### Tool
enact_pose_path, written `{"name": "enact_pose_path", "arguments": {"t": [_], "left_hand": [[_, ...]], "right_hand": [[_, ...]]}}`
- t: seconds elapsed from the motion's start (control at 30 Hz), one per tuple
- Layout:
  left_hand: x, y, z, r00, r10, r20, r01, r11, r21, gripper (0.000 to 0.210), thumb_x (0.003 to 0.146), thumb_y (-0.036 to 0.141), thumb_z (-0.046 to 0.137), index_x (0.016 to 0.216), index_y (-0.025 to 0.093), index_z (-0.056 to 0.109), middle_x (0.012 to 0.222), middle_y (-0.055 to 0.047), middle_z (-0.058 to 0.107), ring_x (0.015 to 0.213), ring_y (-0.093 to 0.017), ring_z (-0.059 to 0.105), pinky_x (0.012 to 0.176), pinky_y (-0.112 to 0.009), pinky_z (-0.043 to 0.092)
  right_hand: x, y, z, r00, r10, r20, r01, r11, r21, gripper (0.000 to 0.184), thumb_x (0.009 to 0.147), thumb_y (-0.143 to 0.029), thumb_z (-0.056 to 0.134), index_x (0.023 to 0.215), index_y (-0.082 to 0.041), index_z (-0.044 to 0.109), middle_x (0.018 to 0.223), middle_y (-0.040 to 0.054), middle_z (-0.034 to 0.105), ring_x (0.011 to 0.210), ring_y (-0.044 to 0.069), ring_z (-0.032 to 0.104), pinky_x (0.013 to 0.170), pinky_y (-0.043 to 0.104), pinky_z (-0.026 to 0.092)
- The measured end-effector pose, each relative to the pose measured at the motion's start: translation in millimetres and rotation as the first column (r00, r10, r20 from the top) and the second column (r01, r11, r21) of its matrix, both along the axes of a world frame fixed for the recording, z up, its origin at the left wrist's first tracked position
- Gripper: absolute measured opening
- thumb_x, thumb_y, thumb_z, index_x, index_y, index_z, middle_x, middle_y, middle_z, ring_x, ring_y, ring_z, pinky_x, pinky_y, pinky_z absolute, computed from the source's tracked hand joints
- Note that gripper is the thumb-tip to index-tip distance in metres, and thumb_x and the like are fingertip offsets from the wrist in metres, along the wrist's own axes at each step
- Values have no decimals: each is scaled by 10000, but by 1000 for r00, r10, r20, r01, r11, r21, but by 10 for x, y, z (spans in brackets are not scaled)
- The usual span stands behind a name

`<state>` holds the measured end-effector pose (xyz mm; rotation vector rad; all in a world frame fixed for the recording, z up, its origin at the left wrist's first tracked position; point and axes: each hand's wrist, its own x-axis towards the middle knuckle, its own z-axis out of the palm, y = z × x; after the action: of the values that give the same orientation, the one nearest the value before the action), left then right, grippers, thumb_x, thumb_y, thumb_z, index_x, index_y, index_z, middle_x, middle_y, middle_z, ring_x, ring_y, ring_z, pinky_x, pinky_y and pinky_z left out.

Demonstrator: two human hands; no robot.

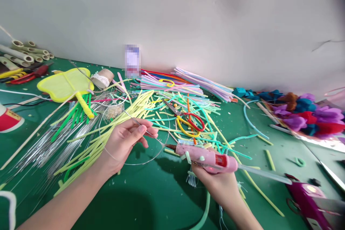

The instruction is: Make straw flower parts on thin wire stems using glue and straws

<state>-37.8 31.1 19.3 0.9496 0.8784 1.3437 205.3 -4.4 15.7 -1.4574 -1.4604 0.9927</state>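
The green table [126, 201] spread beneath everything, strewn with loose supplies, the broadest being the yellow-green fuzzy stems [140, 104] heaped beyond the hands. In front of them the thin wire loop [142, 164] hung above the tabletop around the left hand, already bent into a rounded shape and, as far as could be seen, bare of any covering. The pink glue gun [207, 158] pointed at it from the right, a small red light glowing on its body. The yellow leaf-shaped piece [63, 84] at the left, with its wrapped handle, looked complete by comparison.

The two hands were apart: the right hand [215, 181] was wrapped around the gun's grip, while the left hand [126, 140] pinched a straight wire [132, 118] between thumb and fingers. Smaller yet, the gun's nozzle [170, 147] sat at the spot where straight wire and loop met. That joint seemed midway through gluing; whether it had set could not be told.
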Motion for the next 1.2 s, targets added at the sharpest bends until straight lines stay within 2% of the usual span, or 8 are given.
{"name": "enact_pose_path", "arguments": {"t": [0.13,0.47,0.73,0.9,1.2], "left_hand": [[6,4,21,1000,6,-4,-6,1000,-12,125,830,299,799,896,195,778,794,-50,790,752,-167,742,530,-173,551],[4,3,23,1000,8,-9,-8,1000,-16,136,826,303,799,896,189,773,804,-64,791,753,-180,740,529,-187,548],[6,-4,30,1000,10,-16,-10,1000,-26,141,820,308,805,893,192,775,799,-58,791,756,-179,741,530,-186,549],[24,-2,31,997,53,-50,-54,998,-15,148,800,301,822,879,181,783,787,-70,791,776,-184,737,559,-191,559],[21,-15,-25,996,4,-88,-4,1000,3,128,851,288,775,932,189,774,824,-78,798,776,-196,739,558,-217,553]], "right_hand": [[4,5,3,1000,-1,-3,1,1000,-7,144,714,-257,665,656,-216,540,608,-47,484,528,117,451,495,246,371],[10,10,0,1000,18,0,-18,1000,-2,105,725,-245,668,686,-213,576,621,-31,541,535,130,489,486,247,398],[9,11,12,1000,15,2,-15,1000,13,162,717,-256,677,652,-215,535,604,-46,494,511,113,467,482,236,398],[14,6,3,1000,22,13,-21,1000,-4,100,730,-256,681,702,-208,597,633,-18,568,539,135,499,475,244,397],[-13,20,35,1000,19,-16,-19,1000,12,102,710,-243,693,685,-216,599,614,-23,597,533,140,526,481,249,436]]}}
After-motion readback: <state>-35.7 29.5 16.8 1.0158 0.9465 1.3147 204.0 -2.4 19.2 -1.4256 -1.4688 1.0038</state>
